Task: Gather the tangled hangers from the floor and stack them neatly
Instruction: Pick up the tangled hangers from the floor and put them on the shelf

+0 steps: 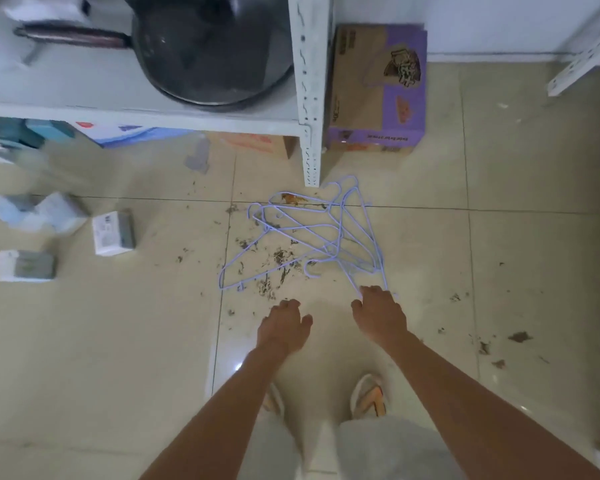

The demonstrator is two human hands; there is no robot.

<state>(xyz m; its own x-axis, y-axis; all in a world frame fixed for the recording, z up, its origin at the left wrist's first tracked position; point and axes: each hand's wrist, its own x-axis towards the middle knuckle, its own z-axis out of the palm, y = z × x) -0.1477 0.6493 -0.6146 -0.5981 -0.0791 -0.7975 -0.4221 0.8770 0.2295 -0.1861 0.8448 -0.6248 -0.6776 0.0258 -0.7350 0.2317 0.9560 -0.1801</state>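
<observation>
My right hand [380, 311] reaches down to the near corner of the tangled hangers [312, 237], fingertips curled over the wire at the pile's closest edge; whether they actually pinch it I cannot tell, as the fingers are hidden behind the back of my hand. My left hand [284, 325] hovers just beside it over bare tile, fingers loosely curled, thumb out, holding nothing and clear of the wires. The pale lilac hangers lie in an overlapping heap on the beige tiled floor [516, 237], just in front of the foot of a white metal shelf post [310, 98], amid scattered dark debris [278, 268]. A dark wok [219, 50] with a long handle sits on the shelf above, its far rim cut off by the top edge. A purple and brown cardboard box [378, 91] stands right of the post; its printing is upside down and too blurred to read. Small white boxes [113, 233] lie on the floor to the left, labels illegible. My shoes [368, 396] show partly below my forearms.
</observation>
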